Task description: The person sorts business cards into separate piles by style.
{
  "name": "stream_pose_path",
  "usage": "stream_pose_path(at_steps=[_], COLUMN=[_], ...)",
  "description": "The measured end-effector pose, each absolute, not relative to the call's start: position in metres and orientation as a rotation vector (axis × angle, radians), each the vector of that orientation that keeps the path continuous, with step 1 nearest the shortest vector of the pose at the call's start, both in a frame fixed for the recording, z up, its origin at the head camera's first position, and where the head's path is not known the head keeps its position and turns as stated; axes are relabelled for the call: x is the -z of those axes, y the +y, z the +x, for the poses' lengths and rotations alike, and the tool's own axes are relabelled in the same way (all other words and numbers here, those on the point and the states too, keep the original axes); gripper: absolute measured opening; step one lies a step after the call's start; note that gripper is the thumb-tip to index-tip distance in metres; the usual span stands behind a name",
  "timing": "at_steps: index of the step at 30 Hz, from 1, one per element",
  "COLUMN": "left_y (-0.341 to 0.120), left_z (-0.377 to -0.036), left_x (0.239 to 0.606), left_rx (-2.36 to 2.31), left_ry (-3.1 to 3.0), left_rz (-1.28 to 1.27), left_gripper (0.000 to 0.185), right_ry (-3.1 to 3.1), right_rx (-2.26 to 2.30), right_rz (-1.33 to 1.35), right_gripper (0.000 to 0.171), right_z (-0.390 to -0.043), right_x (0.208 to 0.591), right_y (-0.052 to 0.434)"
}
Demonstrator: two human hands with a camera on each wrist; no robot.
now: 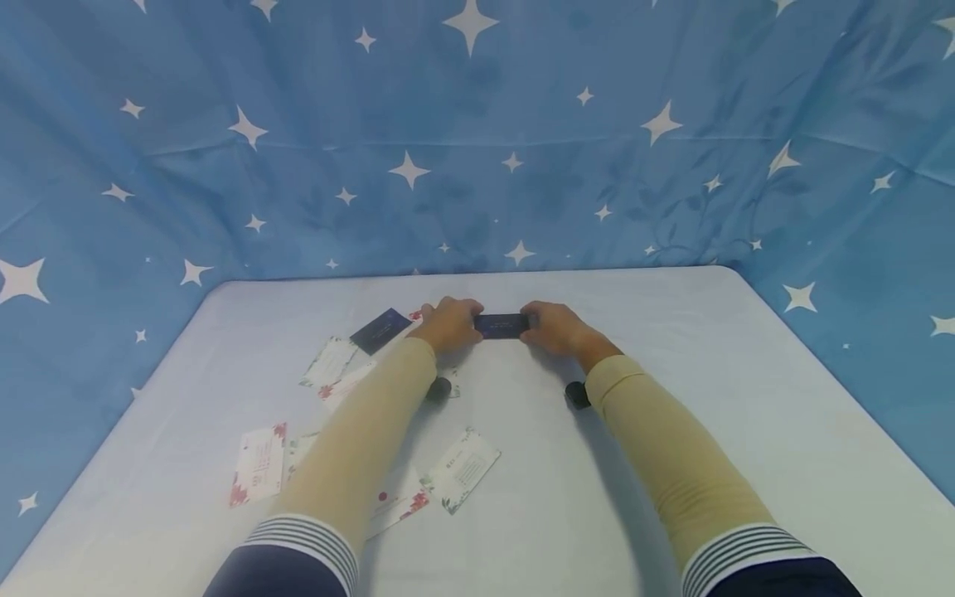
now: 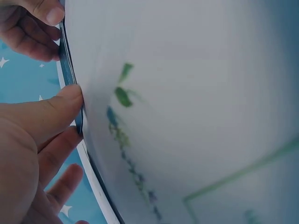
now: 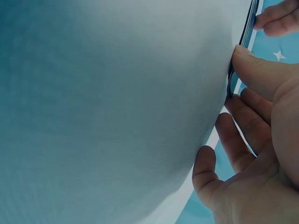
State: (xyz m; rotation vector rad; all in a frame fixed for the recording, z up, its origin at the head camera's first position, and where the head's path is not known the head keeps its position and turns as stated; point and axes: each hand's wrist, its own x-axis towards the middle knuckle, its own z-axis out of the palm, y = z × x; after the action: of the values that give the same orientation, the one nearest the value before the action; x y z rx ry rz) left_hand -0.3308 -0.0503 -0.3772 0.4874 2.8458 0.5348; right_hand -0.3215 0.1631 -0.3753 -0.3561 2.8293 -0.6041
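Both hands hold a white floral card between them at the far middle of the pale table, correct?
Not quite: the head view shows the left hand and right hand holding a dark navy card, not a white floral one. The rest stands.

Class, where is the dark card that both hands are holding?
In the head view, the dark card sits mid-table near the far edge, pinched between the left hand and right hand.
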Motion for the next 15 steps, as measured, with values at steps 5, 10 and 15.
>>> stream_pose_path(at_steps=[5, 10, 15], left_y=[-0.0509, -0.0511, -0.0556], left_z=[-0.3305, -0.3287, -0.3216], left_x=[0.3763, 0.3731, 0.3704], left_rx=[-0.525, -0.494, -0.506], left_ry=[2.852, 2.876, 2.894], left_rz=[0.477, 0.462, 0.457], left_gripper=[0.058, 0.063, 0.072], right_ry=[2.827, 2.825, 2.824], right_rx=[0.592, 0.605, 0.651], right_rz=[-0.352, -0.364, -0.341], right_gripper=[0.056, 0.057, 0.065], right_z=[-0.3235, -0.3243, -0.3208], right_x=[0.3759, 0.3752, 0.3774], right_y=[0.1631, 0.1615, 0.1592])
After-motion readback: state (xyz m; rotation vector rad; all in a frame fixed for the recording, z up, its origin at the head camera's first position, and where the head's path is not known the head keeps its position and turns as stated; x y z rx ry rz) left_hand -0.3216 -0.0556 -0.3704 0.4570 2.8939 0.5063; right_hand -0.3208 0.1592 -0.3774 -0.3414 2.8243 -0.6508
